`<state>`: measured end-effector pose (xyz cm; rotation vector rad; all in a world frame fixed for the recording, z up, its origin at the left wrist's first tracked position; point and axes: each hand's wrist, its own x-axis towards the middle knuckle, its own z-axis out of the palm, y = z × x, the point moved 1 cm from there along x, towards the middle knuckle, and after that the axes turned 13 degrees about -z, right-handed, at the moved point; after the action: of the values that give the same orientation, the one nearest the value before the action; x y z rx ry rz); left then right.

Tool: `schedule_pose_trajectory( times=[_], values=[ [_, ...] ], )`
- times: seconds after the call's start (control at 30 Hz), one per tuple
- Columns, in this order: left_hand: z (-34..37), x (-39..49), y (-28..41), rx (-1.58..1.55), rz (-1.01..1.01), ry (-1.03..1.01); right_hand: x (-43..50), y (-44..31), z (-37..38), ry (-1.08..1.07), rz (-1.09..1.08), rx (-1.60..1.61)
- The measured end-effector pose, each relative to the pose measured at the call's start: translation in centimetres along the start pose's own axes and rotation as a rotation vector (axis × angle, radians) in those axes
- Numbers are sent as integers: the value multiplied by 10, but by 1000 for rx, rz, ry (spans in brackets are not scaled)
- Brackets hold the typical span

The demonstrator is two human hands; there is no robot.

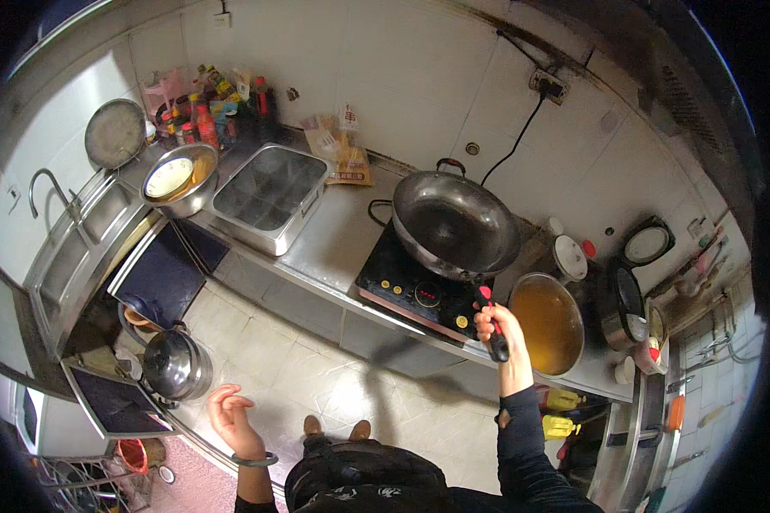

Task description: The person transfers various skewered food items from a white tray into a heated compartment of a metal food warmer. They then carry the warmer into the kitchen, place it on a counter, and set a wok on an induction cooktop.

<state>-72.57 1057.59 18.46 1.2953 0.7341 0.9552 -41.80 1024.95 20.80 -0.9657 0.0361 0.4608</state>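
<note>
A metal wok sits tilted on a black induction cooktop whose red display is lit. My right hand is closed around the wok's black and red handle, near the counter's front edge. Inside the wok there is a dark bottom, with no food that I can make out. My left hand hangs at the lower left with fingers loosely curled, holding nothing; a ring-shaped bracelet is on its wrist. A large metal basin of yellowish liquid stands just right of my right hand.
Left of the cooktop are a lidded steel tray, a steel bowl holding other bowls, and sauce bottles. A sink lies far left, above open cabinet doors. A lidded pot stands low left. Rightward is an open rice cooker.
</note>
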Motion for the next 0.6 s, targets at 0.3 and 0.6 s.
schedule_pose_trajectory(
  times=[0.3, 0.6],
  values=[
    [128, 4, -64, 205, -404, -947, -3, 67, 20, 104, -181, -90],
    [195, 60, -52, -352, -873, -907, -7, 114, -6, 215, -281, -1639]
  ],
)
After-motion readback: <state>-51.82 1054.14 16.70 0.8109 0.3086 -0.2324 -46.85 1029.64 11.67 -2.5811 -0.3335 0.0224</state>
